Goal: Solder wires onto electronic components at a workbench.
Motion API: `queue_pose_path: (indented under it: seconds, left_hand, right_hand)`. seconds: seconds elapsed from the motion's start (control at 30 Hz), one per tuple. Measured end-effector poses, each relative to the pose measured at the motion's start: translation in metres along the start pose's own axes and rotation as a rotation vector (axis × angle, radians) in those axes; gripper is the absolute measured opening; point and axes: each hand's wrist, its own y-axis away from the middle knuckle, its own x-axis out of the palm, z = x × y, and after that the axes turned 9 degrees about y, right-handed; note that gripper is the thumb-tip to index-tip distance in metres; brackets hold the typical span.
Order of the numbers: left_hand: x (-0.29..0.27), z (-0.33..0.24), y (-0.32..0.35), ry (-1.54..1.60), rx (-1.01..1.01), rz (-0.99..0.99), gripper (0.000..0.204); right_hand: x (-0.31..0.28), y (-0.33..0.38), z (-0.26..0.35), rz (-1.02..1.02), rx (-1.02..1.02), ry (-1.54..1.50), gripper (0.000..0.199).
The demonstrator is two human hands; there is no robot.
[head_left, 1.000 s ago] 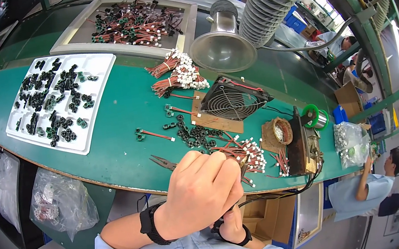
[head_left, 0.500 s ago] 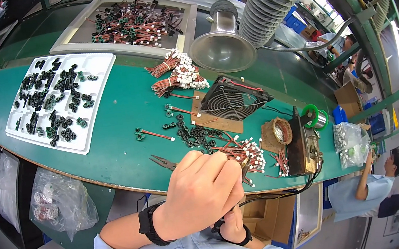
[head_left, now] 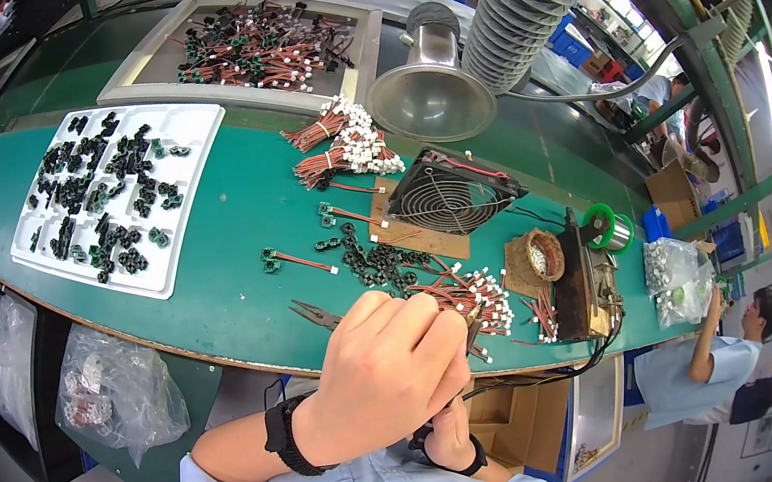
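My left hand (head_left: 383, 368) is curled into a fist in front of my chest, its back toward the view. A thin, pointed brownish piece (head_left: 475, 315) shows just beyond its fingers; what the fist holds is hidden. Lower and partly behind it is my right hand (head_left: 451, 437), thumb up and fingers closed, its grip also covered. A pair of pliers (head_left: 316, 315) with open jaws lies on the green bench beyond the left hand. Past the hands are a pile of red-and-black wires with white connectors (head_left: 481, 295) and a cluster of small black parts (head_left: 374, 264).
A white tray (head_left: 169, 260) of black and green parts lies at left. Behind stand a framed tray (head_left: 366, 53) of wired parts, bundled wires (head_left: 336, 155) and a fume hood (head_left: 431, 103). A fan (head_left: 453, 188), solder spool (head_left: 610, 227) and dark soldering unit (head_left: 576, 289) sit right.
My left fist and wrist have shifted very slightly to the left. The right hand and the things on the bench look the same.
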Motion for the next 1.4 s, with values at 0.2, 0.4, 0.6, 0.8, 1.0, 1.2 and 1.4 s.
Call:
queue_pose_path:
  seconds: [0.2,0.4,0.6,0.8,1.0,1.2,1.4]
  left_hand:
    - [-0.001,0.000,0.000,0.007,-0.003,-0.001,0.013]
    - [0.000,0.000,0.002,-0.002,-0.012,-0.014,0.012]
    - [0.001,-0.001,0.001,0.001,-0.008,-0.021,0.012]
    - [-0.001,-0.003,0.002,-0.008,-0.026,-0.012,0.011]
    - [-0.001,-0.004,0.001,0.000,-0.048,0.000,0.011]
    - [0.004,-0.001,0.004,0.011,-0.047,-0.024,0.011]
    - [0.006,-0.001,0.004,0.020,-0.046,-0.037,0.011]
  right_hand:
    - [0.000,0.002,-0.002,-0.009,0.014,-0.007,0.049]
    - [-0.002,0.002,-0.003,0.014,0.036,-0.033,0.050]
    - [-0.003,0.001,-0.004,0.026,0.001,0.006,0.049]
    - [-0.005,-0.001,-0.003,0.020,0.003,0.019,0.048]
    - [-0.002,-0.005,0.007,-0.086,0.091,0.040,0.048]
    - [-0.004,0.003,-0.003,0.005,0.057,0.040,0.048]
    - [-0.001,0.001,0.001,-0.051,0.020,0.105,0.049]
